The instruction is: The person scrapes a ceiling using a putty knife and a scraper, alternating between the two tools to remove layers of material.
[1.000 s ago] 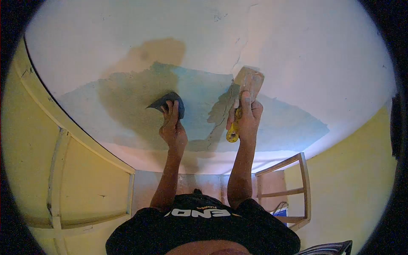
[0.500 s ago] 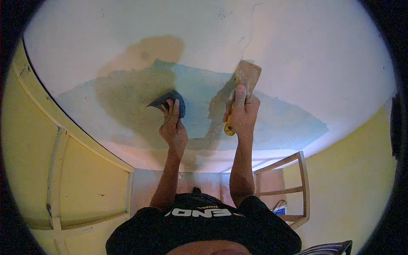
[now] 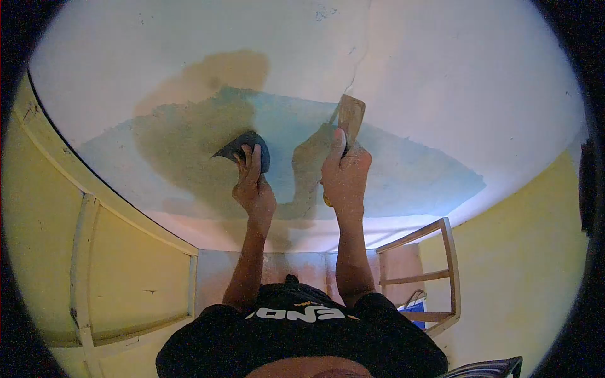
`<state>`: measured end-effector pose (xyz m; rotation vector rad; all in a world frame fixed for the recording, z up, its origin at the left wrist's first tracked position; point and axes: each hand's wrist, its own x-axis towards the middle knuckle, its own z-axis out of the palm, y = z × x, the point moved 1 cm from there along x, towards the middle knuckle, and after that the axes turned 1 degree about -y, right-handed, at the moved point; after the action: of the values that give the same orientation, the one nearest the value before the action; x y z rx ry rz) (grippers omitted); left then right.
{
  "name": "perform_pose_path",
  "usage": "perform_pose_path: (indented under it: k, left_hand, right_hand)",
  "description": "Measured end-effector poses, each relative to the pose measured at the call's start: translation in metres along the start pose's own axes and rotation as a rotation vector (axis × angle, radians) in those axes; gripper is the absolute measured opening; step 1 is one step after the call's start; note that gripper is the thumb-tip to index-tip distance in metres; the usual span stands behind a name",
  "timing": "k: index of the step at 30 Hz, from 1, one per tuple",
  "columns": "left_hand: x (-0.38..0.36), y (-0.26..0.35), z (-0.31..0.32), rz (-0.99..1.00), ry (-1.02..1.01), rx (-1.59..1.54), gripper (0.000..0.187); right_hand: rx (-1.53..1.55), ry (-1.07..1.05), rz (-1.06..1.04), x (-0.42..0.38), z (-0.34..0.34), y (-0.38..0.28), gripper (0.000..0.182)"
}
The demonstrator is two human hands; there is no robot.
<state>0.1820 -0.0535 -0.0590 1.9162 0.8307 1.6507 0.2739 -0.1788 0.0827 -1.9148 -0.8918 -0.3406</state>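
Note:
My right hand [image 3: 346, 173] is wrapped round a putty knife [image 3: 351, 116], thumb laid along its broad brownish blade. Most of the yellow handle is hidden in the palm. The blade's tip is at the lower end of a thin crack [image 3: 359, 68] in the pale ceiling [image 3: 441, 75]. To the left, my left hand [image 3: 253, 179] grips a dark, curved, thin sheet [image 3: 249, 145] with a pointed left corner, fingers spread over its near face. Both hands overlap a blue-green patch [image 3: 416, 167] on the ceiling, where their shadows also fall.
Yellow walls stand on both sides, the left one [image 3: 138, 277] with framed panels. An open wooden window frame [image 3: 450, 277] juts out at the lower right, with a blue item [image 3: 414, 309] behind it. A black shirt [image 3: 296, 343] fills the bottom.
My right hand and the putty knife have shifted a little left, and the blade is turned more edge-on. My left hand with the dark sheet is nearly unmoved.

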Motion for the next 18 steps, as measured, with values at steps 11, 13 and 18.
perform_pose_path:
  k: [11, 13, 18]
  left_hand:
    - [0.004, 0.004, -0.003, 0.026, -0.024, 0.075, 0.055]
    - [0.004, 0.001, -0.002, 0.027, -0.030, 0.084, 0.054]
    - [0.005, -0.006, -0.005, 0.090, 0.002, 0.057, 0.054]
  right_hand:
    - [0.150, -0.068, -0.022, -0.022, 0.024, 0.042, 0.054]
    - [0.175, -0.088, 0.067, -0.015, 0.012, 0.018, 0.050]
    - [0.091, -0.001, -0.069, 0.004, 0.010, 0.016, 0.053]
